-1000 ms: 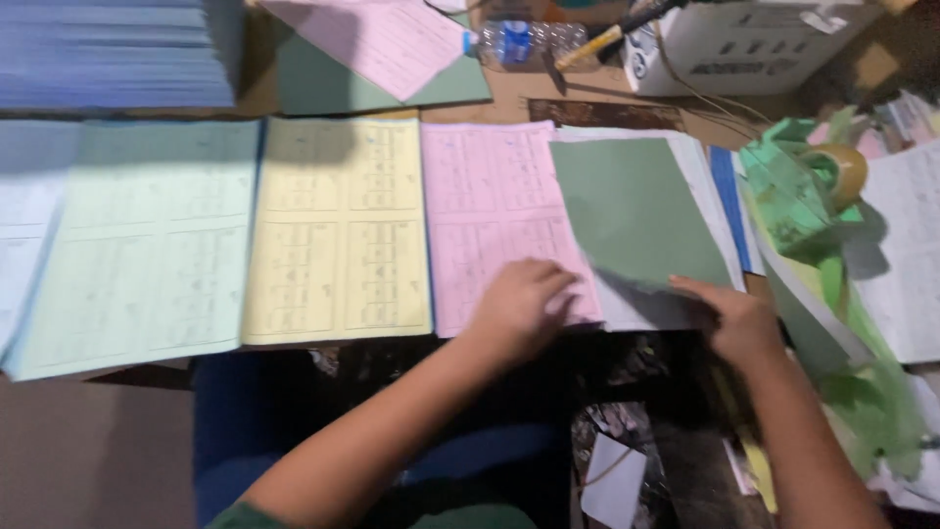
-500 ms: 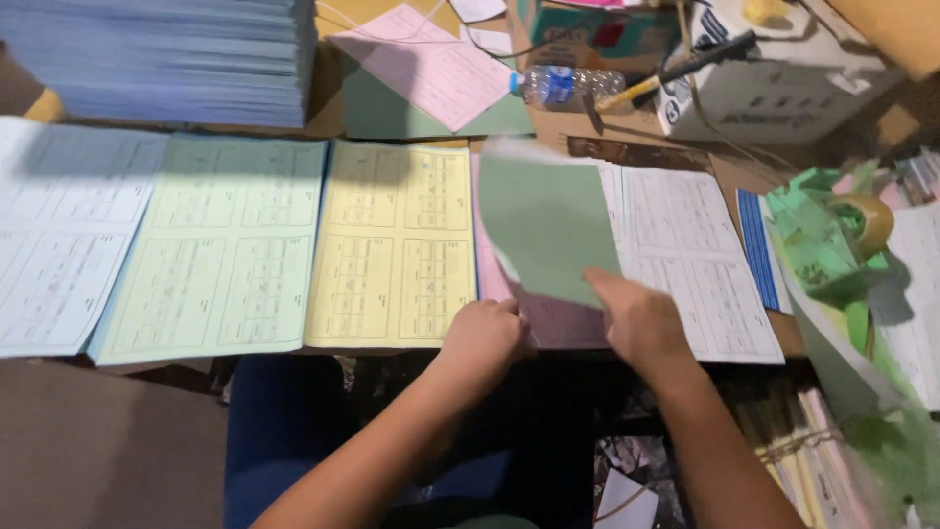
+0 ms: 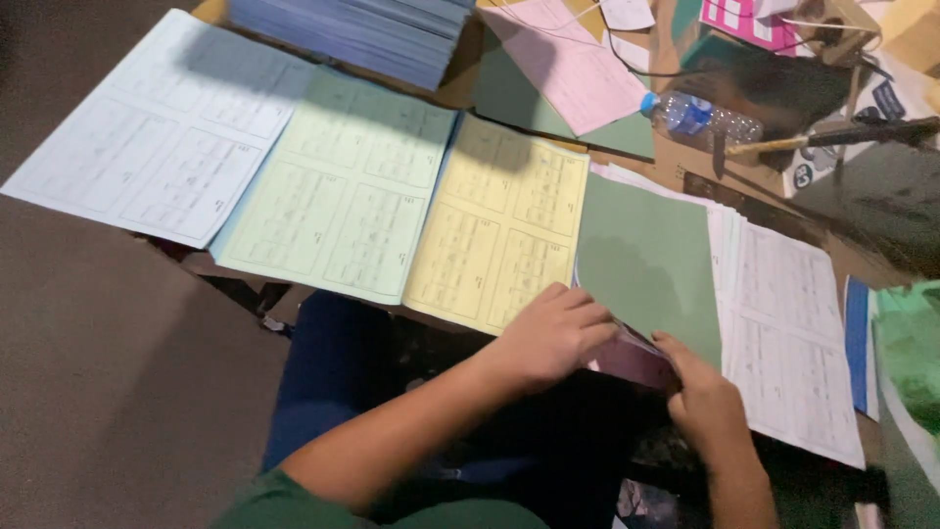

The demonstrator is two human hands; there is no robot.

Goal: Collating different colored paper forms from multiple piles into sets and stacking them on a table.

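A plain green sheet [image 3: 646, 260] lies on top of the pink form pile, of which only a dark pink corner [image 3: 632, 360] shows. My left hand [image 3: 553, 333] rests on the near left edge of that pile, fingers curled over the sheet's edge. My right hand [image 3: 700, 392] pinches the near edge of the green sheet and the pink paper beneath. To the left lie a yellow form sheet [image 3: 504, 225], a light green form sheet [image 3: 343, 191] and a pale blue form sheet [image 3: 162, 132]. A white form pile [image 3: 783, 323] lies to the right.
A tall stack of blue paper [image 3: 367, 29] stands at the back. Behind the forms are a pink sheet on green card [image 3: 568, 69], a plastic water bottle [image 3: 700, 116] and a hammer-like tool [image 3: 832, 139]. Green material [image 3: 911, 358] lies at the far right.
The green sheet has been carried from the right, over the white pile, and laid flat on the pink pile. Both hands came together at its near edge. The camera view shifted right.
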